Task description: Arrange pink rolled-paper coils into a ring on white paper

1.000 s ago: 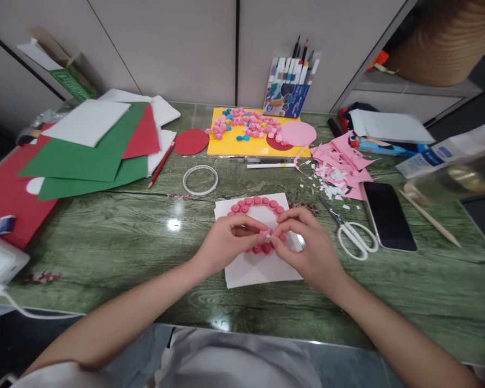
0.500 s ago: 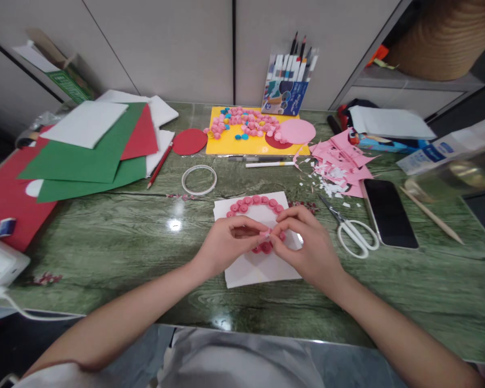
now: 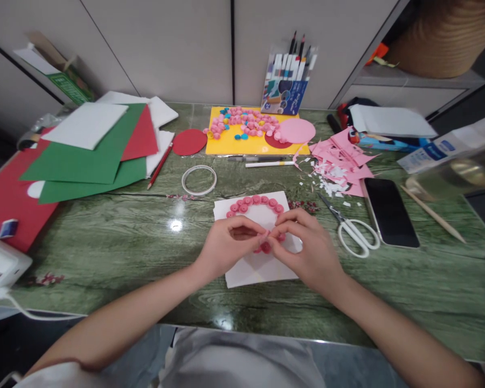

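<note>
Both hands meet over a white card that lies near the front edge of the table, about midway along it. The left hand and the right hand are curled, with their fingertips drawn together and pinching a small pink piece between them. It is too small to tell more about it.

An arc of pink paper coils runs along the card's far side, and a few more coils peek out under the fingers, which hide the card's middle.

Just right of the right hand lie white-handled scissors. Beside them is a dark phone, and a wooden stick lies closer to the right edge. Pink scraps are heaped behind the phone.

A ring of tape sits beyond the card on its left. A yellow sheet strewn with coils lies toward the back edge, with a red disc beside it and a marker set propped behind it. Green sheets pile up toward the far left corner.
</note>
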The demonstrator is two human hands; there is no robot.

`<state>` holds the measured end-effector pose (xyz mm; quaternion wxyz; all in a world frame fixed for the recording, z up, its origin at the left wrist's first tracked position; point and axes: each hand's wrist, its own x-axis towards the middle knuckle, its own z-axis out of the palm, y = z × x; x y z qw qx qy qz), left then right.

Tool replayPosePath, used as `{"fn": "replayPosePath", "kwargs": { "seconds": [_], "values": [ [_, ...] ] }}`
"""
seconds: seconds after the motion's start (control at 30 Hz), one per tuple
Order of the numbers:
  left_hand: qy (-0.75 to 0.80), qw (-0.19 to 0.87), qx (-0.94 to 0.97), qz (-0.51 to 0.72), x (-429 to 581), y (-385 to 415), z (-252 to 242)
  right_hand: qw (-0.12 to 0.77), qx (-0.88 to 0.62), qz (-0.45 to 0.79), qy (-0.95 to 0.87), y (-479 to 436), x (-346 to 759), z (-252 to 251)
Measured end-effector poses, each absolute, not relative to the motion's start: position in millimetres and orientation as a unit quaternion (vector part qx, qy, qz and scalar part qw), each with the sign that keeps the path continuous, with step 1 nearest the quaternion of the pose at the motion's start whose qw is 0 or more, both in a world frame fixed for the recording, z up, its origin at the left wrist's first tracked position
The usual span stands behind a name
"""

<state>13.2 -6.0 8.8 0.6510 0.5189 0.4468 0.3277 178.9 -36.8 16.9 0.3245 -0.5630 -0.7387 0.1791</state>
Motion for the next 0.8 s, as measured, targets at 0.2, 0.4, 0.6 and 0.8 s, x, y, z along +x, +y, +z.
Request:
{"fn": "replayPosePath", "kwargs": {
  "seconds": [0.2,0.4,0.6,0.8],
  "values": [
    [0.439,0.688,0.479,0.322,12.3,-3.5,11.9,0.336,-0.572,0.184,-0.725,-35.1,184.3,22.6],
    [0.371,0.767,0.436,0.290,8.9,-2.0,13.2,0.345,-0.575,0.191,-0.717,-33.3,187.9,20.2],
    [0.346,0.800,0.386,0.303,6.2,0.4,12.0,0.345,-0.579,0.177,-0.717,-31.3,188.3,17.2],
    [0.324,0.815,0.355,0.324,3.2,2.7,10.5,0.345,-0.577,0.171,-0.720,-31.3,189.1,17.6]
  ]
}}
